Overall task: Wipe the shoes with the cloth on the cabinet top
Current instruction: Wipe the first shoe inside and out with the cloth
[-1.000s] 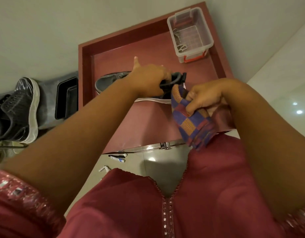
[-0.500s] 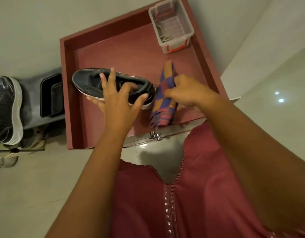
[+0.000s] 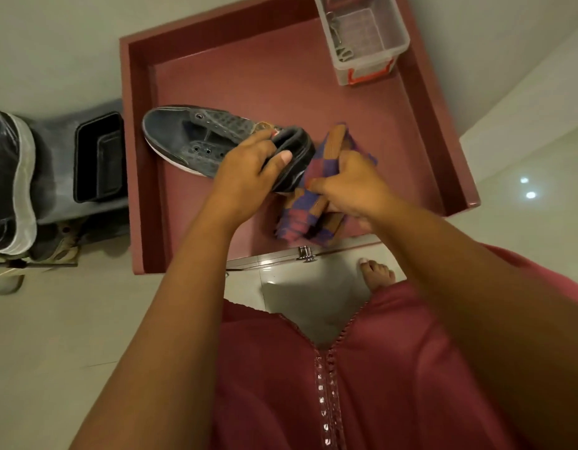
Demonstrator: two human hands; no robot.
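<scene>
A dark grey lace-less shoe (image 3: 196, 138) with a white sole lies on the red cabinet top (image 3: 265, 79), its toe pointing left. My left hand (image 3: 248, 177) grips the shoe's heel collar, thumb over the rim. My right hand (image 3: 349, 186) holds a bunched checked cloth (image 3: 300, 216) of blue, red and orange, pressed against the heel end of the shoe. Part of the cloth hangs down toward the cabinet's front edge.
A clear plastic box (image 3: 362, 37) with a red latch stands at the back right of the cabinet top. Left of the cabinet, a rack holds another dark shoe (image 3: 8, 180) and a black tray (image 3: 99, 157). A metal door handle (image 3: 305, 254) sticks out below.
My left hand has shifted from spread over the shoe's middle to gripping its heel collar. My right hand has drawn the cloth nearer, against the heel.
</scene>
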